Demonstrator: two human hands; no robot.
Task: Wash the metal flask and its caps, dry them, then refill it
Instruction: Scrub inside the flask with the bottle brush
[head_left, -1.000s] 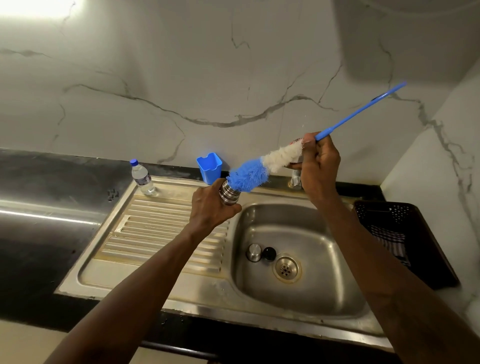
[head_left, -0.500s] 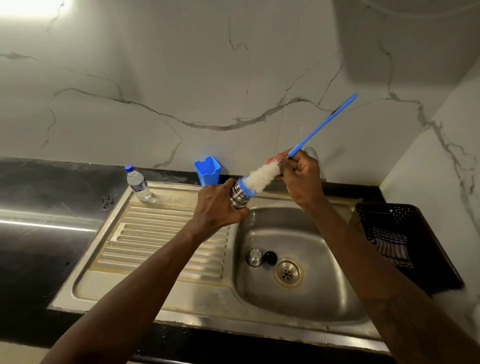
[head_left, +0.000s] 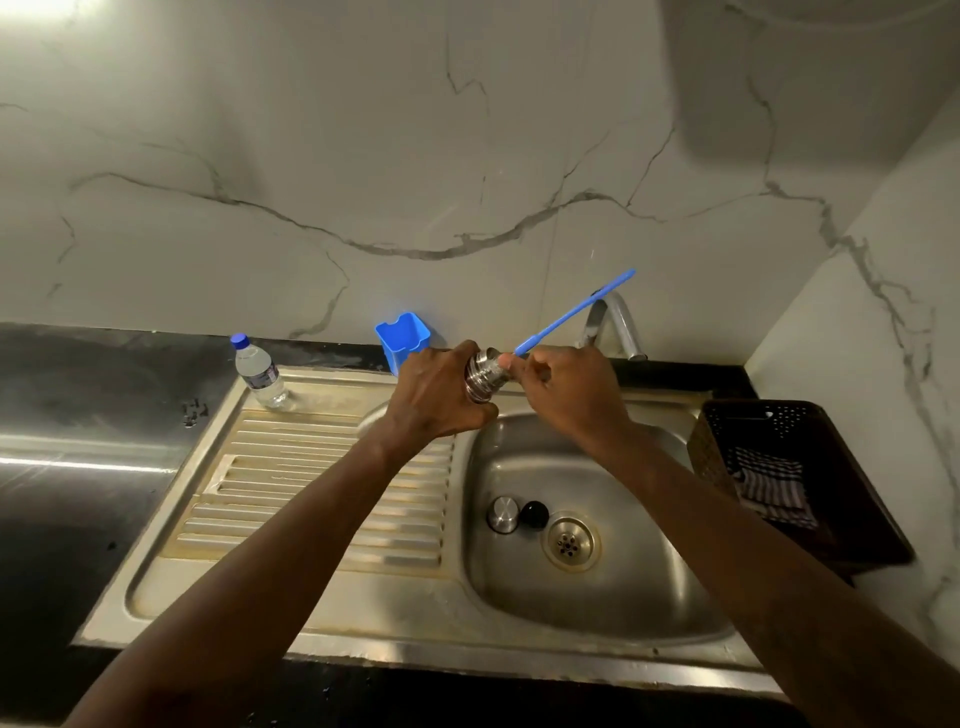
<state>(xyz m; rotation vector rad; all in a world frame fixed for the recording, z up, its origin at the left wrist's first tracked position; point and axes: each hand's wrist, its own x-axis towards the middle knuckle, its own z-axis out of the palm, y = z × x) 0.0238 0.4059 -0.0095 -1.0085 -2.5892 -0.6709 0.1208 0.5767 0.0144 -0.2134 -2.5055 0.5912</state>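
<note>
My left hand (head_left: 436, 395) grips the metal flask (head_left: 482, 375) above the sink's back edge, its threaded neck pointing right. My right hand (head_left: 566, 387) holds the blue bottle brush (head_left: 574, 312) by its handle right at the flask's mouth. The brush head is hidden inside the flask; only the thin blue handle sticks out up and to the right. Two caps lie in the sink basin (head_left: 649, 587) beside the drain: a silver cap (head_left: 503, 514) and a black cap (head_left: 534, 513).
A small water bottle (head_left: 258, 371) stands at the back left of the ribbed drainboard (head_left: 311, 493). A blue cup (head_left: 402, 338) sits by the wall. The tap (head_left: 615, 325) is behind my right hand. A dark basket (head_left: 800, 478) with a checked cloth is at right.
The brush head went from outside the flask's mouth to fully inside it. My right hand moved down and left to the neck, and both hands lowered slightly.
</note>
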